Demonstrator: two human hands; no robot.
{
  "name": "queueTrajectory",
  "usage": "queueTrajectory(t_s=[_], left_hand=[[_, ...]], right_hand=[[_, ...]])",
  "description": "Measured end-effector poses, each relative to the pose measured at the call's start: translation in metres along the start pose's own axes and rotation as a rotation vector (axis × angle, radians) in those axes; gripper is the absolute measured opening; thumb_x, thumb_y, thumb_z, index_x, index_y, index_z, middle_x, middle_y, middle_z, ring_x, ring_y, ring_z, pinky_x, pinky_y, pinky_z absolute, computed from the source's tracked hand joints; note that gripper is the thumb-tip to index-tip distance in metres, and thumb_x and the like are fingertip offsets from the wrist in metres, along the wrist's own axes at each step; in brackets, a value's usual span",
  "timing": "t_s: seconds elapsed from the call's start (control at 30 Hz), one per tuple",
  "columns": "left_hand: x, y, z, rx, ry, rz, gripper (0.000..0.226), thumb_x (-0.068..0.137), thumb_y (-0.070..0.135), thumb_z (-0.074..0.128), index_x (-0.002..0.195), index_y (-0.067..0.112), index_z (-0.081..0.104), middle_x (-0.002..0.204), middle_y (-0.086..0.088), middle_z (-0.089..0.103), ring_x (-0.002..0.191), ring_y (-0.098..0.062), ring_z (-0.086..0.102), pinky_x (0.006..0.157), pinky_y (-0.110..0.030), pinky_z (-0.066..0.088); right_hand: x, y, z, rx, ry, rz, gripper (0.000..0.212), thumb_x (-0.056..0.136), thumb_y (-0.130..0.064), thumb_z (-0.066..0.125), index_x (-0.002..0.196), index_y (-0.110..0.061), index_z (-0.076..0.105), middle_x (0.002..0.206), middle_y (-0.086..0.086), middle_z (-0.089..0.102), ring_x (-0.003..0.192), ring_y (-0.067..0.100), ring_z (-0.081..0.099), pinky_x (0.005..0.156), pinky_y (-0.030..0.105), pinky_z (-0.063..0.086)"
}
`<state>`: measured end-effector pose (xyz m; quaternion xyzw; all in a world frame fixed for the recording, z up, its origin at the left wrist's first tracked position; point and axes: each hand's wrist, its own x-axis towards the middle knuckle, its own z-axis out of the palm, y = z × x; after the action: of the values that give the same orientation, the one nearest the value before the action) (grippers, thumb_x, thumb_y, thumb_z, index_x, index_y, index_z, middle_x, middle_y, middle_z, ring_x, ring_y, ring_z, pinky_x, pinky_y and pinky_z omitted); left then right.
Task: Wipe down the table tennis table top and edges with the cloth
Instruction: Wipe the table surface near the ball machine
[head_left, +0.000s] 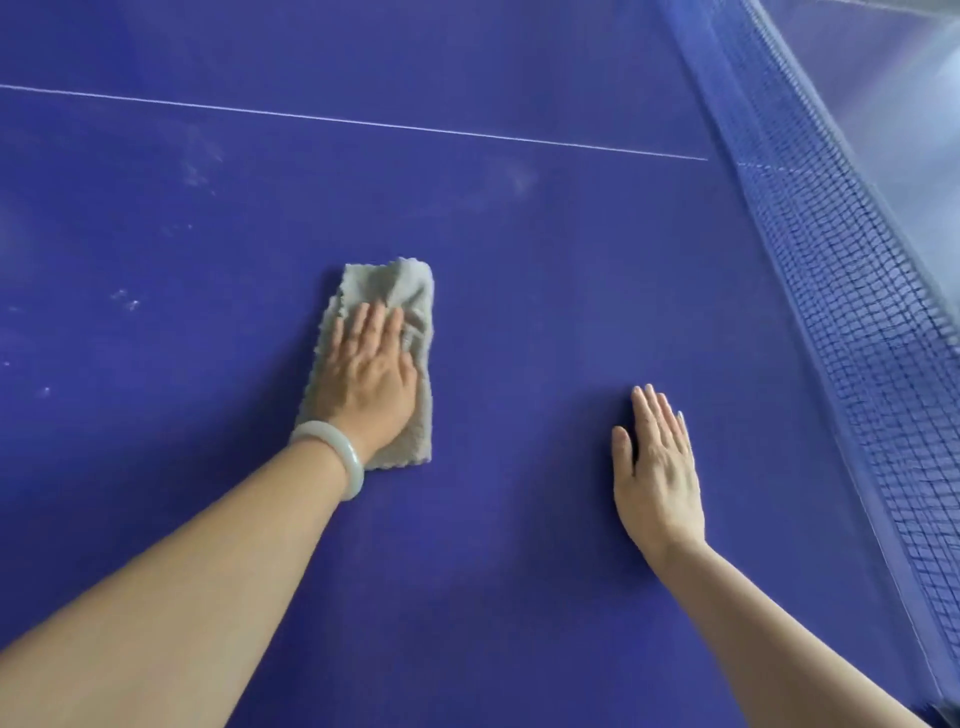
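One cloth (400, 283), two hands, one bracelet (337, 449), one net (852, 291) and one white line (363, 122) are in view, all on or over a single blue bench (519, 312). Several pale dusty smudges (197, 166) mark the bench surface on the left, some just under the white line and a few smaller specks lower down near the left edge of the view

The cloth is grey, folded into a long, rumpled pad, and it lies flat on the bench a little left of centre, well short of the white line and well apart from the net. Its far end sticks out beyond the fingertips, and its near corner shows beside the wrist

The left hand (371, 374) lies palm down on top of the cloth, the arm reaching in from the lower left corner. Its fingers (371, 325) are straight and close together, pressing the cloth against the bench rather than curling round it. The pale bracelet sits on this wrist, just at the cloth's near edge

The right hand (657, 478) rests flat on the bare bench to the right of the cloth, apart from it, between the cloth and the net. Its fingers are released and stretched out, pointing away from the person, the thumb spread slightly to the left; it holds nothing. The arm comes in from the lower right

The net runs slantwise down the right side of the view, with the white line ending at its foot
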<state>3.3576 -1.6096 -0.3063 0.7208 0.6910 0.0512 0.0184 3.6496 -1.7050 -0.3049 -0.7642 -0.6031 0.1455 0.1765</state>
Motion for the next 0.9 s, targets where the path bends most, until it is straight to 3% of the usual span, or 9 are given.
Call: queueTrajectory(t_s=[0.1,0.2,0.3,0.37,0.47,0.53,0.67,0.8,0.9], left_hand=[[0.012,-0.049,-0.004,0.008,-0.021,-0.195,0.059,0.102,0.027,0.022,0.156,0.008,0.014,0.164,-0.011,0.013,0.152,-0.023,0.007,0.123,-0.041,-0.003],[0.010,-0.015,-0.003,-0.033,0.012,-0.206,0.060,0.101,0.027,0.022,0.156,0.005,0.015,0.164,-0.013,0.012,0.151,-0.027,0.008,0.123,-0.043,-0.002],[-0.016,0.064,0.006,-0.065,0.006,0.167,0.063,0.097,0.032,0.010,0.157,0.010,0.014,0.164,-0.010,0.011,0.152,-0.026,0.006,0.123,-0.045,0.000],[-0.034,0.116,0.010,-0.074,-0.084,0.440,0.064,0.097,0.034,0.008,0.157,0.015,0.012,0.165,-0.006,0.009,0.152,-0.024,0.002,0.122,-0.045,-0.002],[-0.026,0.132,0.010,-0.055,-0.140,0.646,0.061,0.100,0.038,0.012,0.158,0.021,0.006,0.165,-0.002,-0.001,0.152,-0.019,-0.005,0.122,-0.045,-0.001],[-0.004,0.113,0.008,-0.013,-0.122,0.612,0.061,0.100,0.040,0.013,0.158,0.022,0.004,0.165,0.000,-0.003,0.152,-0.017,-0.007,0.122,-0.045,0.000],[0.047,0.078,0.006,0.017,-0.104,0.321,0.061,0.101,0.040,0.013,0.158,0.020,0.004,0.165,0.000,0.000,0.152,-0.017,-0.007,0.122,-0.044,-0.001],[0.061,0.075,0.007,-0.048,-0.065,0.230,0.061,0.101,0.037,0.020,0.157,0.016,0.010,0.164,-0.004,0.007,0.152,-0.020,-0.001,0.123,-0.043,0.001],[0.058,0.076,0.006,-0.072,-0.047,0.232,0.062,0.099,0.035,0.020,0.156,0.013,0.016,0.163,-0.006,0.013,0.152,-0.021,0.005,0.124,-0.044,0.006]], right_hand=[[0.001,-0.003,0.003,-0.110,-0.021,-0.035,0.064,0.102,-0.045,0.019,0.158,-0.014,0.019,0.166,-0.001,0.008,0.153,0.009,-0.002,0.124,0.028,-0.006],[0.002,-0.007,0.008,-0.240,-0.052,-0.065,0.076,0.096,-0.056,0.004,0.159,-0.015,0.008,0.167,0.001,-0.002,0.153,0.012,-0.010,0.123,0.030,-0.013],[0.003,-0.007,0.009,-0.286,-0.050,-0.066,0.073,0.098,-0.054,0.006,0.159,-0.014,0.005,0.166,0.002,-0.005,0.152,0.013,-0.013,0.123,0.032,-0.014],[0.003,-0.006,0.008,-0.274,-0.059,-0.064,0.065,0.103,-0.048,0.008,0.158,-0.014,0.005,0.166,0.001,-0.006,0.152,0.011,-0.013,0.123,0.031,-0.013],[0.004,-0.007,0.004,-0.211,-0.063,-0.046,0.059,0.106,-0.038,0.022,0.159,-0.016,0.007,0.166,-0.003,-0.004,0.152,0.009,-0.012,0.124,0.030,-0.011],[0.004,-0.009,0.001,-0.203,-0.072,-0.034,0.060,0.106,-0.034,0.031,0.159,-0.016,0.011,0.166,-0.003,-0.002,0.152,0.009,-0.008,0.124,0.031,-0.009],[0.004,-0.016,-0.005,-0.159,-0.093,-0.015,0.061,0.103,-0.031,0.043,0.157,-0.014,0.023,0.166,0.000,0.012,0.154,0.016,0.006,0.125,0.031,-0.003],[0.039,-0.016,-0.020,-0.051,-0.010,0.070,0.051,0.096,-0.022,0.060,0.144,-0.008,0.048,0.152,0.008,0.041,0.141,0.027,0.033,0.119,0.040,0.026],[0.109,-0.019,-0.033,-0.018,0.077,0.120,0.052,0.099,-0.019,0.055,0.146,-0.002,0.042,0.157,0.012,0.034,0.148,0.028,0.024,0.122,0.038,0.018]])
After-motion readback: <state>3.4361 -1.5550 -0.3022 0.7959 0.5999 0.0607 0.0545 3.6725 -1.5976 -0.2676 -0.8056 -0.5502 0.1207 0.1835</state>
